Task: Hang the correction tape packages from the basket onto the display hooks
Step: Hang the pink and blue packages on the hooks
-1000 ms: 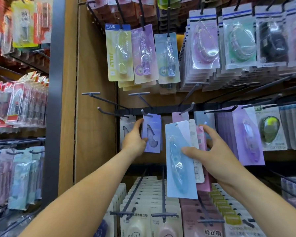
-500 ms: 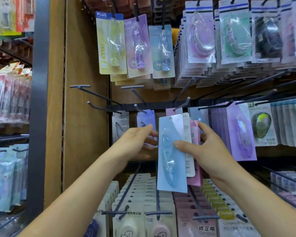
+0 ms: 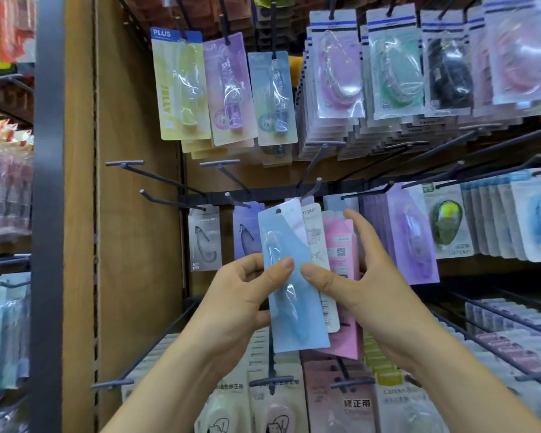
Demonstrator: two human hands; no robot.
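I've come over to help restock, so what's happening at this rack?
A person is stocking correction tape. The right hand holds a fanned bunch: blue package in front, white package and pink package behind. The left hand pinches the blue package at its middle. None of these hangs yet; bare hooks stick out upper left.

Ahead of you a wooden panel (image 3: 132, 232) backs a dark rail (image 3: 272, 192), with long hooks (image 3: 161, 180) jutting near-left. On the rail hang a grey package (image 3: 204, 242), then a lilac package (image 3: 244, 229), with purple packages (image 3: 413, 232) stacked further right. A yellow card (image 3: 181, 89) hangs above.
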